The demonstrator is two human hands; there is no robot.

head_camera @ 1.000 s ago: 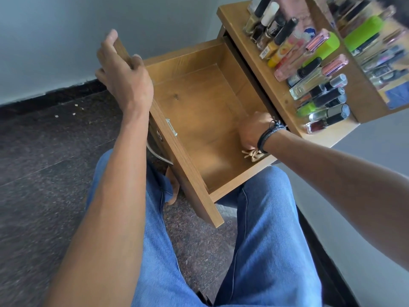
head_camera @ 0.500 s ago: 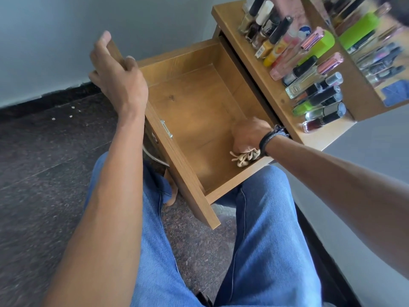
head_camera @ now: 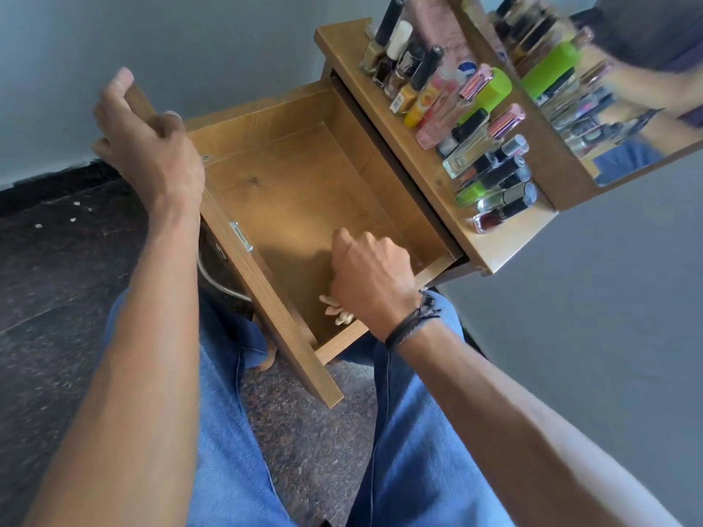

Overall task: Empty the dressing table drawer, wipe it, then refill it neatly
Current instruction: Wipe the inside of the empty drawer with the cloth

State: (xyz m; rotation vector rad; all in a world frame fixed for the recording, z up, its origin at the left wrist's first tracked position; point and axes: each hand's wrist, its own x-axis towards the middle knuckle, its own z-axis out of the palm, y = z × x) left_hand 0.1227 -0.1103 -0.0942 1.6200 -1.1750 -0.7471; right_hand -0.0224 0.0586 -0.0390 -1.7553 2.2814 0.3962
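The wooden drawer (head_camera: 289, 173) is pulled out over my lap, and its floor is bare. My left hand (head_camera: 152, 146) grips the top edge of the drawer front at its far end. My right hand (head_camera: 371, 275) is inside the drawer near its near end, closed on a small beige cloth (head_camera: 338, 311) pressed against the drawer floor; only the cloth's edge shows under my fingers. Several cosmetic bottles (head_camera: 468, 123) stand in rows on the dressing table top (head_camera: 490, 249).
A mirror (head_camera: 608, 89) rises behind the bottles and reflects them. A metal handle (head_camera: 213, 277) curves below the drawer front. My knees in blue jeans (head_camera: 414, 431) sit under the drawer, over a dark speckled floor (head_camera: 57, 279). Grey wall lies to the right.
My right hand with the cloth has slid along the drawer floor from the side near the table toward the drawer front. My left hand has kept its hold.
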